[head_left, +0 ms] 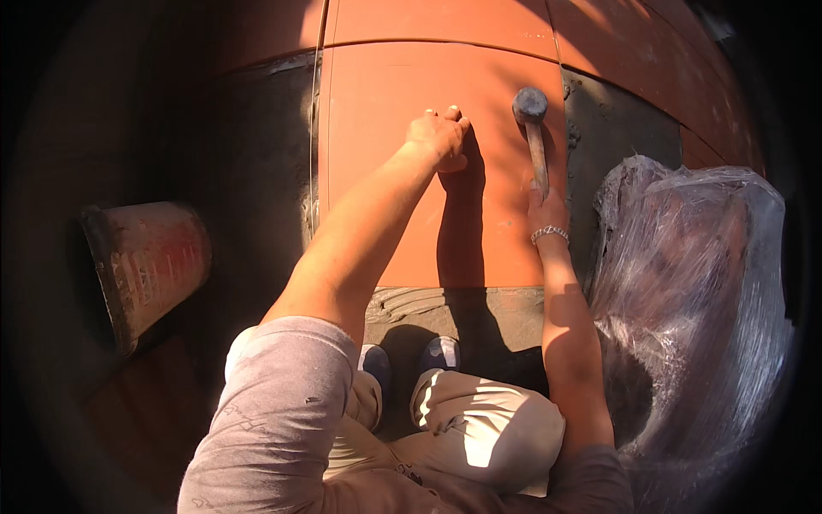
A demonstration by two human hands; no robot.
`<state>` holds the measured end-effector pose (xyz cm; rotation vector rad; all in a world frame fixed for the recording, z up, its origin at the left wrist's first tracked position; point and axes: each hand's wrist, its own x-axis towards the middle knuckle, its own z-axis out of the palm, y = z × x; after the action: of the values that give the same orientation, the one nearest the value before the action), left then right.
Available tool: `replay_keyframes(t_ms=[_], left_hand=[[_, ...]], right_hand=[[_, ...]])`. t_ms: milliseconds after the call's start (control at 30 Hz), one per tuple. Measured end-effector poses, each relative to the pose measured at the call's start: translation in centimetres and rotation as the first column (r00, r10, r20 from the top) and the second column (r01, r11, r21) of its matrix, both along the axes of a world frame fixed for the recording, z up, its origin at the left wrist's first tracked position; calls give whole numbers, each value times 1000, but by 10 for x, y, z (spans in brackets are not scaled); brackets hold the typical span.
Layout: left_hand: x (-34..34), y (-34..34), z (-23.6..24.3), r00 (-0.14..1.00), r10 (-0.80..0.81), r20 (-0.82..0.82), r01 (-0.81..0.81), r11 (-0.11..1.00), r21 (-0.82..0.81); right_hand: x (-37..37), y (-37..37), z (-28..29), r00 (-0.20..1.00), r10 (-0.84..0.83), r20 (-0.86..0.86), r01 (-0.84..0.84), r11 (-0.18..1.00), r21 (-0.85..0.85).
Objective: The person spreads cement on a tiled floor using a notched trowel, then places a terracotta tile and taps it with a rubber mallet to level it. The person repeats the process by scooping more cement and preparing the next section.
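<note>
A large terracotta-coloured tile (385, 223) lies flat in front of me. Over its middle is my left hand (439, 140), at or very near the surface, fingers apart and holding nothing. My right hand (548, 210) is closed round the lower handle of a rubber mallet (531, 106). The mallet's dark head is over the tile's far right part; whether it touches the tile I cannot tell. A thin string (316, 128) runs along the tile's left edge.
Wet mortar (402, 304) shows along the near edge, with grey bed (612, 120) to the right. More tiles (437, 19) adjoin at the far side. A dirty bucket (158, 261) lies tipped at left. Clear plastic wrap (693, 283) covers something reddish at right. My shoes (440, 353) stand close by.
</note>
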<state>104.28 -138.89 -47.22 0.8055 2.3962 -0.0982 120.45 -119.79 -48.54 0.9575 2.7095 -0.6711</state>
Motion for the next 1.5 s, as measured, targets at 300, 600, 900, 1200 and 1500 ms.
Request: replay_keyframes(t_ms=[300,600,900,1200,1500], left_hand=[[96,-219,44,960,263,93,-270,788,554],[378,-380,141,628,595,502,-620,772,-140],[445,-391,254,415,729,544,-585,672,-454],[423,-384,387,249,831,498,-904,383,-188],[453,-455,440,42,941,336,-999,41,10]], right_hand=[[94,-28,29,879,101,-467,-76,995,72],[417,-122,10,630,-499,595,545,830,119],[467,-122,33,685,-358,634,439,898,33],[375,-108,225,899,-79,430,277,863,-421],[137,-265,319,861,453,230,-354,860,-369]])
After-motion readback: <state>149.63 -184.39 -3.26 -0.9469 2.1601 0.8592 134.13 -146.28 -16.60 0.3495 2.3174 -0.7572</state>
